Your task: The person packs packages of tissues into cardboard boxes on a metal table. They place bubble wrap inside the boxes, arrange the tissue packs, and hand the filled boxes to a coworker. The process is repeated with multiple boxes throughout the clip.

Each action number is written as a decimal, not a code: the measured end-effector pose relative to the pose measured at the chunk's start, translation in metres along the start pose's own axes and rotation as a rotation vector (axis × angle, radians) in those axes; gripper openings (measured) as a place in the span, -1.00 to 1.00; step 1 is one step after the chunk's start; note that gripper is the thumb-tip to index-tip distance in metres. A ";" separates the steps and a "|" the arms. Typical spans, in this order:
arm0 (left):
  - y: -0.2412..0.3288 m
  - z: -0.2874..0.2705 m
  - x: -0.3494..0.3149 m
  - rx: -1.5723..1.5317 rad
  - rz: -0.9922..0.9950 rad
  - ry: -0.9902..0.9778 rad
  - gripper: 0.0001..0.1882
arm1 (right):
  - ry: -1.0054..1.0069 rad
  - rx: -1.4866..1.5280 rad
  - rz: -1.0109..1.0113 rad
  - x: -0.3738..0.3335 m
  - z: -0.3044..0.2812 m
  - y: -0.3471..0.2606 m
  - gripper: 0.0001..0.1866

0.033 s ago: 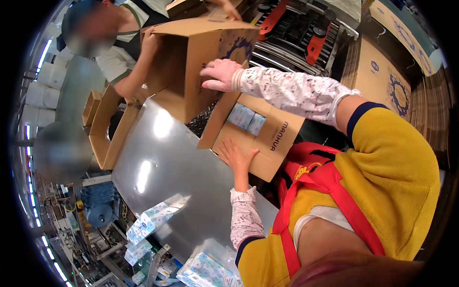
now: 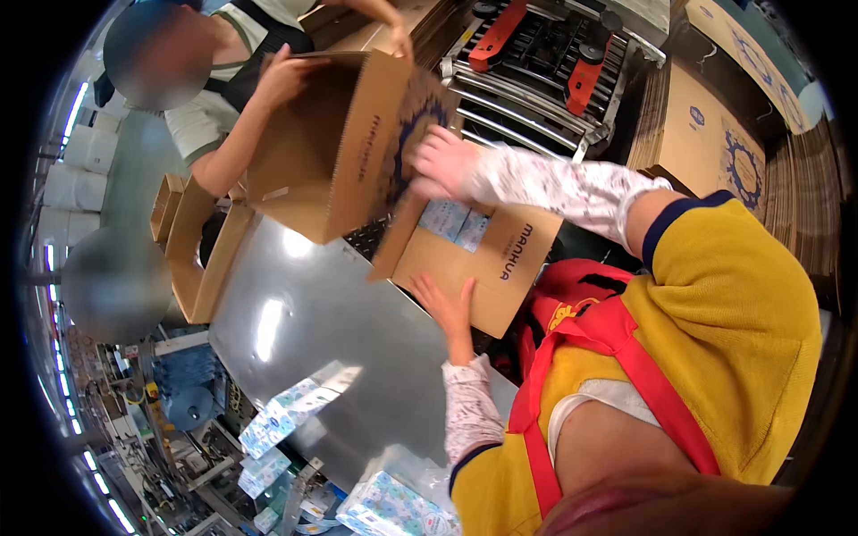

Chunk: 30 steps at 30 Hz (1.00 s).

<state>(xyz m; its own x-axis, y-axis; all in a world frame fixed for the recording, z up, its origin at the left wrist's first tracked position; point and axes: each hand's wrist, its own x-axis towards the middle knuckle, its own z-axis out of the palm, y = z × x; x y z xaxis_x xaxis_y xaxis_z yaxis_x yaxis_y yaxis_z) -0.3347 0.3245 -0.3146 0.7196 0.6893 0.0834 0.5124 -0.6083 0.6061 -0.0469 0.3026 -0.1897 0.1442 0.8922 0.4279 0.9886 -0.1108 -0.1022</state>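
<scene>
Head view: the person's left hand (image 2: 447,302) lies palm down, fingers spread, on the cardboard of a lower carton (image 2: 500,268); it grips nothing and has barely moved. The carton sits just beside the metal table (image 2: 357,330), with blue-and-white packs (image 2: 454,223) showing through its opening. The right hand (image 2: 442,163), blurred, has dropped toward that opening and sits beside the printed side of a large open carton (image 2: 353,147); whether it touches or grips either carton cannot be told. The large carton now leans over more and has shifted left. A co-worker (image 2: 241,45) across the table has one hand (image 2: 284,79) on its rim and the other hand (image 2: 401,43) near its top corner. The work now seems divided: left hand steadying the lower carton, right hand active between the two.
</scene>
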 end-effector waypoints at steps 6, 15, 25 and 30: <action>0.013 0.008 -0.004 -0.668 -0.356 0.159 -0.20 | -0.201 0.120 0.097 -0.158 0.035 0.023 -0.39; 0.151 0.099 0.047 -0.783 -0.589 0.464 -0.26 | -0.175 0.014 0.351 -0.070 0.047 0.160 -0.41; 0.256 0.232 0.244 -0.880 -0.423 0.261 -0.23 | -0.167 -0.118 0.489 -0.095 0.025 0.357 -0.25; 0.308 0.250 0.303 -0.884 -0.393 0.090 -0.25 | 0.036 -0.169 0.499 -0.108 0.025 0.403 -0.36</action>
<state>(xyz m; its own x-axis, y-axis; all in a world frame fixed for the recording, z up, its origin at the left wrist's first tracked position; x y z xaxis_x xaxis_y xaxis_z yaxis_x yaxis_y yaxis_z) 0.1583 0.2474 -0.3008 0.5150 0.8302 -0.2135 0.1448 0.1613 0.9762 0.3349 0.1726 -0.2992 0.5977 0.6974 0.3954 0.7920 -0.5901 -0.1565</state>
